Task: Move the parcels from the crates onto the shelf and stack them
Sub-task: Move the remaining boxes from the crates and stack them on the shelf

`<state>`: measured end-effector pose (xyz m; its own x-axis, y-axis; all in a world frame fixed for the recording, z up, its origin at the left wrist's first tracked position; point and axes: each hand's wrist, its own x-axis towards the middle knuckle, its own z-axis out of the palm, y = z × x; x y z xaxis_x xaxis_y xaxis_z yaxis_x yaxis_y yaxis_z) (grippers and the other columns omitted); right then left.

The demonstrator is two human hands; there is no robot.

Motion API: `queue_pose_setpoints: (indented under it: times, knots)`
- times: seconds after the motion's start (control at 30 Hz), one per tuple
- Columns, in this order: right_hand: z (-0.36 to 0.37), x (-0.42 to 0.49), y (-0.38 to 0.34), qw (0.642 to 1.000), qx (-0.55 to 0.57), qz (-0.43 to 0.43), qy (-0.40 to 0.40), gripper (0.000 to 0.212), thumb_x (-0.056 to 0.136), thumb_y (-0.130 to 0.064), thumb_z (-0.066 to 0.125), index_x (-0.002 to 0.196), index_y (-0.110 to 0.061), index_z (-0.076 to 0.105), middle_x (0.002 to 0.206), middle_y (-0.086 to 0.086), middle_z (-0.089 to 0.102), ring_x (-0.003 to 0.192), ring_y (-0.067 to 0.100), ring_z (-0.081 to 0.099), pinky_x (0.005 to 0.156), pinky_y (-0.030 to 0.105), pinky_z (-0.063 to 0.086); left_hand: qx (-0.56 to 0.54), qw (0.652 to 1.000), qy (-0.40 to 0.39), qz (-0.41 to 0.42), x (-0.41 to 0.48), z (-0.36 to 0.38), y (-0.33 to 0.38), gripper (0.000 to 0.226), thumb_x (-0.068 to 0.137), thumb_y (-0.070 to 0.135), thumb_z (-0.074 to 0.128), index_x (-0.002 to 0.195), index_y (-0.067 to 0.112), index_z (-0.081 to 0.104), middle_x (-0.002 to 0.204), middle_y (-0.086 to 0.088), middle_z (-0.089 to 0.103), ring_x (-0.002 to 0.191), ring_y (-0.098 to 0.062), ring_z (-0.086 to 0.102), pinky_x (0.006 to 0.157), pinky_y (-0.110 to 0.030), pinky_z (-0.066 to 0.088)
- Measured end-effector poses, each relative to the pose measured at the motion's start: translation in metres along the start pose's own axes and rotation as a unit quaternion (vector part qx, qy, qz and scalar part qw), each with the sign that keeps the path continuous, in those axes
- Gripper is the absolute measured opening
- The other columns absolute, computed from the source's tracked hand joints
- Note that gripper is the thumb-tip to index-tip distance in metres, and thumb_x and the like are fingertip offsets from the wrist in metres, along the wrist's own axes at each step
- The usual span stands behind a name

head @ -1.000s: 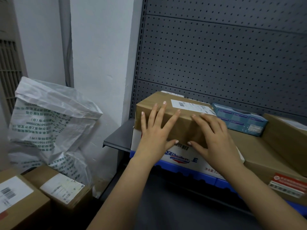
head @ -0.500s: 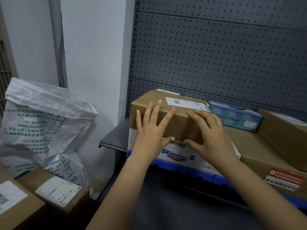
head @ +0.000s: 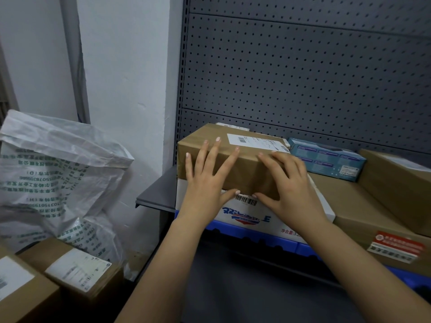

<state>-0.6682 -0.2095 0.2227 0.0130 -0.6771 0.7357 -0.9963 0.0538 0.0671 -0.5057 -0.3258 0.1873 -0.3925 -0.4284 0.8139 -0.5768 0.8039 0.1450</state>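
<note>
A brown cardboard parcel [head: 247,164] with a white address label lies on top of a white box with blue print [head: 275,220] at the left end of the grey shelf [head: 156,194]. My left hand [head: 207,183] lies flat on the parcel's front face, fingers spread up to its top edge and thumb at its lower edge. My right hand [head: 289,185] presses the front right corner in the same way. Neither hand closes around the parcel. Two more brown parcels [head: 77,269] [head: 21,290] sit low at the left.
A blue carton [head: 326,159] and two brown boxes [head: 363,210] [head: 396,183] fill the shelf to the right. A grey pegboard [head: 303,78] backs the shelf. A white woven sack [head: 58,171] leans on the wall at left. A blue crate rim [head: 256,238] shows under the white box.
Both hands stay pressed on the brown parcel's front, and the parcel keeps its place on the white box. The view has shifted slightly to the right.
</note>
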Motion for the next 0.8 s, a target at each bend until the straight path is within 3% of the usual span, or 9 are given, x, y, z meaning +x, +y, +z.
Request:
queue_pose_setpoints:
  times: [0.2,0.37,0.53,0.8]
  knots:
    - [-0.005,-0.001,0.001,1.0,-0.02,0.006,-0.01,0.088,0.07,-0.04,0.081,0.145,-0.027,0.035,0.14,0.006,0.041,0.13,0.028,0.03,0.106,0.057,0.034,0.007,1.0,0.005,0.001,-0.001,-0.007,0.003,0.096,0.077,0.044,0.074,0.151,0.033,0.014,0.16,-0.009,0.011,0.147,-0.029,0.003,0.114,-0.059,0.005]
    - [-0.022,-0.009,-0.001,1.0,-0.014,0.012,0.0,0.086,0.071,-0.037,0.081,0.144,-0.025,0.037,0.142,0.009,0.041,0.133,0.032,0.029,0.108,0.057,0.032,0.012,1.0,-0.004,0.006,-0.012,-0.018,0.009,0.096,0.076,0.041,0.077,0.151,0.029,0.018,0.159,-0.012,0.015,0.147,-0.03,0.007,0.114,-0.059,0.007]
    - [-0.034,-0.035,-0.012,1.0,0.004,-0.008,0.01,0.08,0.075,-0.033,0.079,0.144,-0.021,0.041,0.145,0.011,0.039,0.137,0.031,0.028,0.114,0.047,0.023,0.042,0.998,-0.039,0.032,-0.034,-0.038,0.013,0.099,0.073,0.042,0.078,0.151,0.028,0.019,0.158,-0.011,0.019,0.146,-0.03,0.01,0.114,-0.057,0.009]
    - [-0.036,-0.058,-0.07,0.996,0.076,-0.03,-0.037,0.073,0.08,-0.036,0.075,0.144,-0.021,0.042,0.147,0.012,0.039,0.134,0.032,0.037,0.113,0.044,0.024,0.083,0.996,-0.026,-0.001,-0.099,-0.107,0.01,0.095,0.069,0.045,0.08,0.148,0.027,0.029,0.154,-0.011,0.03,0.142,-0.03,0.019,0.112,-0.057,0.014]
